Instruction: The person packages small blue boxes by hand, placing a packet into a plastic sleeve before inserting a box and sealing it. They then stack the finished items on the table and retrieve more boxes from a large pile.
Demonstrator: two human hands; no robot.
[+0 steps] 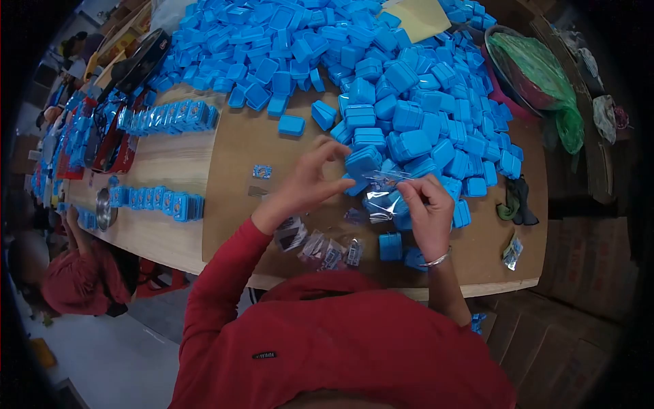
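Observation:
My left hand (317,176) is held in a C shape, thumb and fingers apart, with the fingertips right at the edge of a blue plastic box (363,161). My right hand (429,210) pinches a shiny clear plastic bag (383,203) between thumb and fingers, in front of the box pile. Printed matter shows through the bag's upper part. Below the hands, several small clear packets (332,253) with dark and printed contents lie along the table's near side. One blue box (390,247) stands near the front edge, below the right hand.
A large heap of blue boxes (409,116) covers the back of the brown board (235,218). Rows of printed boxes (167,203) stand to the left. A small printed card (261,171) lies nearby. Another person in red (78,283) sits at far left. Cartons (589,266) stand right.

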